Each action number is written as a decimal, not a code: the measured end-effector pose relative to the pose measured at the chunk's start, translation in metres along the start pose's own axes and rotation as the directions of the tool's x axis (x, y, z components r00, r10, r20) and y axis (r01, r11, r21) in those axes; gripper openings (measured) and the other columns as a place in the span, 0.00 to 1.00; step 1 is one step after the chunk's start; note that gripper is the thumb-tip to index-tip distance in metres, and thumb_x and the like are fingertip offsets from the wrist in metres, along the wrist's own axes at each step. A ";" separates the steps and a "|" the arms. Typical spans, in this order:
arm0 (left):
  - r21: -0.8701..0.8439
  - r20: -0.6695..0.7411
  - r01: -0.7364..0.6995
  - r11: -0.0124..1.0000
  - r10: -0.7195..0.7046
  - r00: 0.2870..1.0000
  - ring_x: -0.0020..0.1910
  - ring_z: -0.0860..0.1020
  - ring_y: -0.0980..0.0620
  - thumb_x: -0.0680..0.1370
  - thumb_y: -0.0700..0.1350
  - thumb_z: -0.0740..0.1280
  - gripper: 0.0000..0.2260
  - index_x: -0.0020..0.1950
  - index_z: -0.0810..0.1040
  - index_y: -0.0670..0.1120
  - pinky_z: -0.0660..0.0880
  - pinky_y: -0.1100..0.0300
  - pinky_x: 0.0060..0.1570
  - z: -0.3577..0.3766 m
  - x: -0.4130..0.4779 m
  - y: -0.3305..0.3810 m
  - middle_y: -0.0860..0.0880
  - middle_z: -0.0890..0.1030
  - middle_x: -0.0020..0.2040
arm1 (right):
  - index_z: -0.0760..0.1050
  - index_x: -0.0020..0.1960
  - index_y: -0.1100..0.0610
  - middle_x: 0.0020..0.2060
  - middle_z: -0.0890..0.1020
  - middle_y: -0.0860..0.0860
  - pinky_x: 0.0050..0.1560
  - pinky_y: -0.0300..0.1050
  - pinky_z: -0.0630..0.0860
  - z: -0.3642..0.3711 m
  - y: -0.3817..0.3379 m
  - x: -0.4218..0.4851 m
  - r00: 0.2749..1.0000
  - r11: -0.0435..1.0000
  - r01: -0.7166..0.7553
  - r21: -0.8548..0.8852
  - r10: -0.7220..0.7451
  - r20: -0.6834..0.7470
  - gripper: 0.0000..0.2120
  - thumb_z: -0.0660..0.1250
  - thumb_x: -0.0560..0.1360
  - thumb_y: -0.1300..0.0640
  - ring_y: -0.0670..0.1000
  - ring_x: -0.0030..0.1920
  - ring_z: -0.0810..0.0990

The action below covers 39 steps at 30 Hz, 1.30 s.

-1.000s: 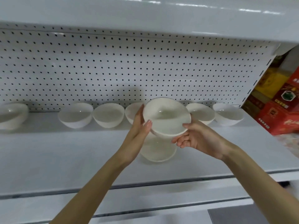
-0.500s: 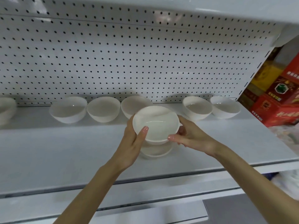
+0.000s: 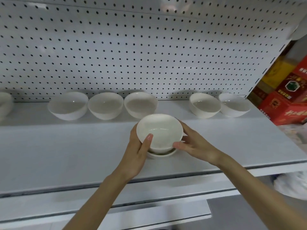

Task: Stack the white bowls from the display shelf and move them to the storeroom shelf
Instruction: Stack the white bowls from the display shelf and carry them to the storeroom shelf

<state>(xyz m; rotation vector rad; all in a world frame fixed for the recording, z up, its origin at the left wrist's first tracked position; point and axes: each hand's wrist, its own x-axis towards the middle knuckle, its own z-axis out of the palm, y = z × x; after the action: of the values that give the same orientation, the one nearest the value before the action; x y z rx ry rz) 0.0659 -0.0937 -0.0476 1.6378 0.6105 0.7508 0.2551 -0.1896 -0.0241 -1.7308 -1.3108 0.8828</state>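
A white bowl (image 3: 159,130) sits between both my hands, lowered into another white bowl (image 3: 162,154) that stands on the white display shelf (image 3: 66,151); only the lower bowl's rim shows. My left hand (image 3: 138,151) grips the top bowl's left side, thumb on the rim. My right hand (image 3: 195,145) holds its right side. Along the back of the shelf stand more white bowls: three to the left (image 3: 68,105) (image 3: 105,105) (image 3: 141,104) and two to the right (image 3: 205,104) (image 3: 234,104).
A white pegboard wall (image 3: 132,47) rises behind the shelf. Part of another bowl (image 3: 5,102) shows at the far left edge. Red and yellow boxes (image 3: 285,103) are stacked to the right of the shelf. Something white (image 3: 292,185) lies below at the right.
Both hands have lowered the held bowl from a raised, tilted position down into the bowl standing on the shelf. The view has tilted downward.
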 end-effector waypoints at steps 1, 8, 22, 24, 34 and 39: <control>-0.001 -0.008 0.002 1.000 -0.002 1.000 0.62 0.66 0.75 0.76 0.59 0.58 0.16 0.62 0.61 0.67 0.64 0.80 0.57 0.001 0.000 -0.002 0.63 0.66 0.67 | 0.53 0.76 0.43 0.67 0.72 0.43 0.63 0.44 0.75 0.001 0.002 0.000 1.000 1.000 -0.011 0.025 0.011 -0.002 0.45 0.72 0.64 0.41 0.46 0.62 0.76; 0.020 -0.012 0.016 1.000 -0.016 1.000 0.65 0.65 0.73 0.76 0.58 0.58 0.16 0.62 0.61 0.67 0.63 0.80 0.59 0.013 0.009 -0.007 0.56 0.66 0.69 | 0.65 0.66 0.39 0.58 0.78 0.42 0.54 0.36 0.75 -0.005 0.011 -0.004 0.999 0.996 0.011 0.083 -0.007 -0.052 0.31 0.73 0.72 0.62 0.41 0.55 0.79; -0.015 -0.009 -0.022 1.000 0.022 1.000 0.61 0.69 0.73 0.77 0.53 0.60 0.18 0.66 0.61 0.61 0.66 0.77 0.57 0.063 0.051 -0.010 0.60 0.69 0.65 | 0.67 0.66 0.43 0.60 0.78 0.43 0.55 0.42 0.78 -0.060 0.037 0.009 0.999 0.985 -0.004 0.175 0.014 -0.052 0.32 0.74 0.69 0.66 0.46 0.57 0.79; -0.017 -0.019 -0.022 1.000 0.022 1.000 0.61 0.70 0.72 0.77 0.53 0.60 0.17 0.65 0.62 0.61 0.66 0.77 0.56 0.065 0.054 -0.010 0.60 0.70 0.65 | 0.66 0.65 0.42 0.62 0.76 0.42 0.58 0.42 0.77 -0.064 0.037 0.013 0.999 0.982 -0.025 0.187 0.029 -0.014 0.32 0.74 0.70 0.65 0.45 0.59 0.78; -0.108 -0.137 0.071 0.992 -0.085 0.987 0.62 0.74 0.66 0.80 0.58 0.57 0.16 0.65 0.73 0.58 0.69 0.67 0.59 0.061 0.063 -0.017 0.64 0.79 0.60 | 0.71 0.63 0.56 0.53 0.82 0.59 0.52 0.47 0.81 -0.104 0.066 -0.008 0.949 0.857 -0.229 0.462 0.303 -0.090 0.24 0.60 0.73 0.43 0.57 0.49 0.84; -0.108 -0.173 0.103 0.989 -0.121 0.978 0.61 0.74 0.67 0.80 0.60 0.58 0.20 0.69 0.71 0.54 0.69 0.69 0.58 0.068 0.069 -0.018 0.61 0.78 0.61 | 0.70 0.60 0.59 0.52 0.82 0.63 0.51 0.50 0.80 -0.117 0.080 0.017 0.901 0.781 -0.185 0.597 0.377 -0.214 0.19 0.60 0.79 0.45 0.58 0.48 0.85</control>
<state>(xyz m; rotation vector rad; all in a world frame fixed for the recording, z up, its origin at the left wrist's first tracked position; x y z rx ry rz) 0.1625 -0.0837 -0.0634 1.4432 0.7757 0.8374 0.3960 -0.2063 -0.0426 -1.5172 -0.4896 0.9814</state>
